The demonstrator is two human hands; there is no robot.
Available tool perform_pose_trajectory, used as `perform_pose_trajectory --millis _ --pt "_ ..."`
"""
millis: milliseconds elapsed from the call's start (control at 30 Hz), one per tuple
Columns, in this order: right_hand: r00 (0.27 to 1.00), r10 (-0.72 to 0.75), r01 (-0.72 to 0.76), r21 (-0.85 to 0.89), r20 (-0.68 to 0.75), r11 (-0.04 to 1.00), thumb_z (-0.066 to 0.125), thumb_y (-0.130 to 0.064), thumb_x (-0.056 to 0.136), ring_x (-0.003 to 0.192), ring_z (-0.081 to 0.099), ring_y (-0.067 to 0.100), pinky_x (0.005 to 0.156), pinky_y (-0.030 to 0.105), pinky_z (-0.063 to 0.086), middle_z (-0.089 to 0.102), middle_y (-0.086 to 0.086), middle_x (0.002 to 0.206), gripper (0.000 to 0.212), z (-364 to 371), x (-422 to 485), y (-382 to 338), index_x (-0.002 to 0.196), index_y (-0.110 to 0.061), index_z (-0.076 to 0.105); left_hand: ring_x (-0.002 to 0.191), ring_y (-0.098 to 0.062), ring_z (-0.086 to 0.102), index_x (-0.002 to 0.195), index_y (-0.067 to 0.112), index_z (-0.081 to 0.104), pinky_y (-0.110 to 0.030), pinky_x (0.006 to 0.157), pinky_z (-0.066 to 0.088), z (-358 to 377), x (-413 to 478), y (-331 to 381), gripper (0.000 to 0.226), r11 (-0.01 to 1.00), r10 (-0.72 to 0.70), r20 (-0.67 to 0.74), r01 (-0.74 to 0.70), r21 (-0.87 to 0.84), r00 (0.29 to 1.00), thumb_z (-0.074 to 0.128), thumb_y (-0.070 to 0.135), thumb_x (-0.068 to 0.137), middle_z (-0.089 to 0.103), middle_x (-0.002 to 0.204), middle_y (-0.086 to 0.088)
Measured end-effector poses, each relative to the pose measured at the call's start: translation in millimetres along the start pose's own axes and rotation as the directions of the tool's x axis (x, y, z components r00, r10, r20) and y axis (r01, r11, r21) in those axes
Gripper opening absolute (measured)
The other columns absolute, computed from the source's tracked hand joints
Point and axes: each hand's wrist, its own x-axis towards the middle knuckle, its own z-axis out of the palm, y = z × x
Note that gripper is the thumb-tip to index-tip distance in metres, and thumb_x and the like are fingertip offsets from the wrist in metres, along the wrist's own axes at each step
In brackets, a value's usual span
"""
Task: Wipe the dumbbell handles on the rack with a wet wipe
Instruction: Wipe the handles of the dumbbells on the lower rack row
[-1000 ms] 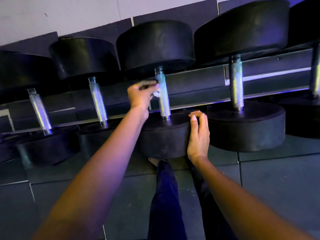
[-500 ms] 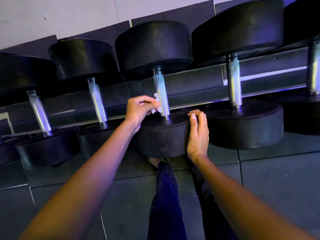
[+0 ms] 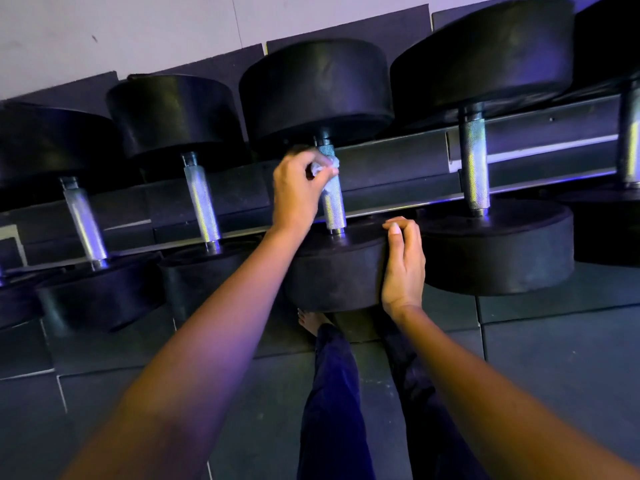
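Head view, left hand [image 3: 298, 195] fingers pinching crumpled white wet wipe [image 3: 323, 168] against knurled silver dumbbell handle [image 3: 334, 206]

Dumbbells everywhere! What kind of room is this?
Probably a gym: big black dumbbells lined on a rack, and dark floor mats underneath.

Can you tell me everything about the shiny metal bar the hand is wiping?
The handle is a silvery metal bar with a rough, crisscross grip. It joins two big black round weights, one at the far end and one near the person, on the rack. The left hand presses a crumpled white wet wipe against its upper part. Its lower part is bare. The right hand rests on the near weight, not on the bar.
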Motion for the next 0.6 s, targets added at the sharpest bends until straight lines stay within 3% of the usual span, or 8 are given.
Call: perform_pose_trajectory --millis 67,133,167,267,333,467,500,600 --pt "1.000 0.000 0.000 -0.002 -0.005 1.000 0.026 -0.053 0.088 0.086 0.048 -0.003 0.078 0.009 0.033 0.053 -0.004 0.094 0.041 -0.2 -0.5 -0.7 0.092 -0.019 0.050 0.079 -0.011 0.053 0.077 0.006 0.069 -0.017 0.074 0.038 -6.2 -14.0 -11.4 0.010 0.965 0.192 0.183 -0.219 0.145 0.964 0.070 0.016 0.074 0.059 0.086 -0.003" --pt "1.000 -0.001 0.000 -0.009 -0.005 1.000 0.026 -0.054 0.088 0.085 0.048 -0.003 0.078 0.009 0.033 0.053 -0.004 0.093 0.041 -0.8 -1.1 -1.6 0.091 -0.020 0.049 0.087 -0.013 0.053 0.084 0.006 0.071 -0.017 0.081 0.039 -18.1 -17.8 -22.6 0.016 0.887 0.312 0.369 -0.408 0.218 0.876 0.067 0.019 0.076 0.062 0.094 -0.007" --pt "1.000 0.002 -0.002 -0.010 0.000 1.000 0.026 -0.054 0.088 0.086 0.048 -0.004 0.077 0.008 0.033 0.053 -0.005 0.093 0.041 -1.0 -1.5 -1.8 0.090 -0.020 0.049 0.090 -0.015 0.054 0.087 0.005 0.072 -0.021 0.083 0.040 -20.6 -11.8 -24.2 0.016 0.856 0.346 0.393 -0.458 0.239 0.852 0.065 0.017 0.078 0.063 0.097 -0.009" --pt "1.000 0.009 -0.009 -0.008 0.001 1.000 0.026 -0.055 0.087 0.087 0.049 -0.005 0.076 0.007 0.033 0.054 -0.006 0.094 0.041 -1.0 -1.5 -1.6 0.091 -0.022 0.049 0.087 -0.018 0.060 0.086 0.002 0.072 -0.016 0.081 0.042 -15.2 9.2 -16.7 0.013 0.903 0.330 0.225 -0.376 0.209 0.917 0.066 0.009 0.077 0.066 0.095 -0.011" --pt "1.000 0.018 -0.017 -0.005 0.005 1.000 0.026 -0.056 0.087 0.088 0.049 -0.003 0.075 0.007 0.034 0.054 -0.006 0.094 0.041 -0.6 -1.2 -1.2 0.091 -0.022 0.049 0.084 -0.018 0.061 0.082 0.003 0.073 -0.018 0.079 0.043 -10.7 2.9 -14.9 0.010 0.904 0.334 0.231 -0.380 0.194 0.914 0.067 0.009 0.076 0.067 0.090 -0.011" --pt "1.000 0.010 -0.010 -0.003 0.000 1.000 0.026 -0.055 0.087 0.087 0.049 -0.005 0.076 0.007 0.034 0.053 -0.006 0.093 0.041 -0.5 -1.6 -2.0 0.091 -0.021 0.049 0.082 -0.023 0.060 0.079 0.010 0.072 -0.034 0.071 0.051 -17.0 -11.2 -26.2 0.023 0.730 0.459 0.579 -0.657 0.186 0.674 0.056 0.026 0.083 0.065 0.088 -0.005" --pt "1.000 0.009 -0.009 0.001 0.001 1.000 0.026 -0.055 0.087 0.086 0.049 -0.005 0.076 0.008 0.034 0.053 -0.006 0.092 0.041 -0.6 -1.4 -2.2 0.091 -0.021 0.049 0.083 -0.025 0.061 0.080 0.010 0.072 -0.034 0.071 0.052 -17.1 -4.2 -22.8 0.027 0.733 0.450 0.587 -0.654 0.187 0.673 0.053 0.029 0.085 0.065 0.089 -0.005" --pt "1.000 0.009 -0.009 0.007 -0.001 1.000 0.026 -0.056 0.087 0.086 0.049 -0.005 0.075 0.008 0.034 0.053 -0.008 0.091 0.041 -0.4 -1.0 -2.5 0.091 -0.021 0.049 0.087 -0.024 0.059 0.081 0.006 0.072 -0.031 0.076 0.049 -6.4 2.8 -16.2 0.031 0.791 0.450 0.411 -0.568 0.229 0.793 0.049 0.027 0.084 0.064 0.091 -0.009"
